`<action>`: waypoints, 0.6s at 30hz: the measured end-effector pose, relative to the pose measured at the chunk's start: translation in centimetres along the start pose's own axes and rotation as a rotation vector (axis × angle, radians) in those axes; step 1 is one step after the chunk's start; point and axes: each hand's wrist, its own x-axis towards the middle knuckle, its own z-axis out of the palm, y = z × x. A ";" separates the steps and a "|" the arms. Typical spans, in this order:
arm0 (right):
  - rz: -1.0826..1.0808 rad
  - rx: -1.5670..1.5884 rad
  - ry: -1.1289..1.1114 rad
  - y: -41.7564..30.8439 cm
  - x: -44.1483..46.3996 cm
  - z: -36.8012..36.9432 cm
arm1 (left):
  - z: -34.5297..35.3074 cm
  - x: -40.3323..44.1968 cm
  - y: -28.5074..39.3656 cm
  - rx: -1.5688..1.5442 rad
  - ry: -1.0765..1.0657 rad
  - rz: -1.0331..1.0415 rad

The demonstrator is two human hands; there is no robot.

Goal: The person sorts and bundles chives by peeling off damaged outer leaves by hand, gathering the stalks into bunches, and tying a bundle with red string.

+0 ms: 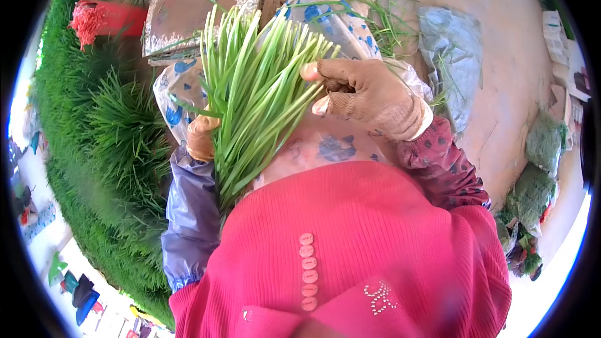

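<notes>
A thick bunch of long green garlic chives (256,87), pale at the upper ends, stands over my lap. My left hand (203,136), in a brown knit glove, is wrapped around its left side; most of the fingers are hidden behind the stalks. At the bunch's right edge is my right hand (369,91), gloved with bare fingertips showing. Its thumb and forefinger are apart, close to the stalk ends, and the other fingers curl inward. I cannot make out a stalk gripped between them. A patterned plastic apron (335,147) covers my lap beneath the bunch.
A worn board-like block (200,6) lies ahead, beside a red roll with a frayed end (109,20). Heaped greens (119,125) fill the left side. A crumpled plastic sheet (451,56) lies on the floor at right, with loose blades around it. Netted bundles (532,194) line the far right.
</notes>
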 end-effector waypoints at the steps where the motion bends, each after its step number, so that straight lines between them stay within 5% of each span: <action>1: 0.000 0.006 -0.009 0.1 0.2 0.0 | 0.0 0.2 -0.3 -0.171 -0.133 0.069; 3: 0.169 0.056 -0.096 0.2 0.4 -0.3 | 0.3 0.9 -0.3 -0.536 -0.437 0.131; 4: 0.165 0.132 -0.021 -0.5 0.3 0.2 | -0.9 0.2 -1.2 -0.030 -0.188 0.038; 6: 0.183 0.159 0.037 -1.1 0.7 -0.4 | -1.0 0.0 -0.9 0.470 0.067 -0.050; 8: 0.148 0.083 0.066 -2.2 1.4 -1.7 | -0.4 0.1 0.3 0.696 0.093 0.246; 11: -0.142 -0.317 0.167 -1.5 2.3 -1.7 | 2.3 1.0 -0.5 0.778 0.240 -0.089; 13: -0.285 -0.465 0.189 -1.3 2.0 -2.8 | 4.2 1.2 3.4 -0.413 -0.218 0.061; 14: -0.266 -0.305 0.332 -0.3 1.4 -3.1 | 2.3 0.6 1.4 -0.515 -0.075 0.005; 15: -0.238 -0.139 0.467 0.8 0.8 -3.4 | 2.6 0.4 1.2 -0.455 0.081 -0.043; 16: -0.247 -0.137 0.445 2.5 0.2 -3.7 | 1.6 0.3 0.2 -0.078 0.039 0.012; 18: 0.016 0.213 0.154 4.7 -1.0 -3.4 | 1.1 0.1 0.1 0.300 0.002 0.057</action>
